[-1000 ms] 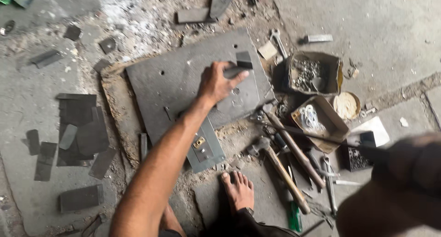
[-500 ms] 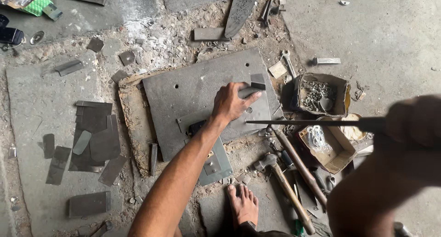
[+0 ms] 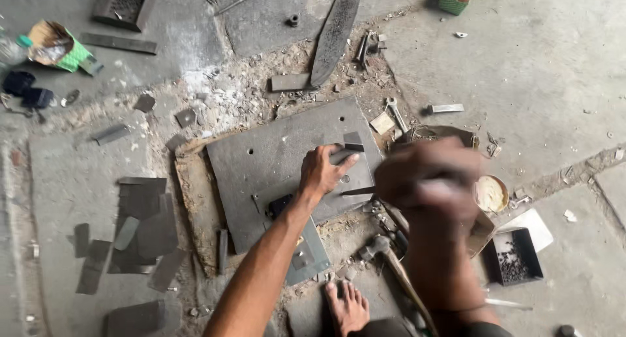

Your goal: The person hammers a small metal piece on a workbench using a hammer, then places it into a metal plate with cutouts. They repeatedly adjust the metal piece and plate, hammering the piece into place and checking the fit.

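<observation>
Below, two hands, one steel plate

Both forearms are bare, no sleeves or gloves, and the foot is unshod.

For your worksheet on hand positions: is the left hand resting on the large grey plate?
Yes, the left hand presses a small dark piece down on the plate.

Soft even daylight, faint shadows, no glare, right hand motion-blurred, floor sharp
</observation>
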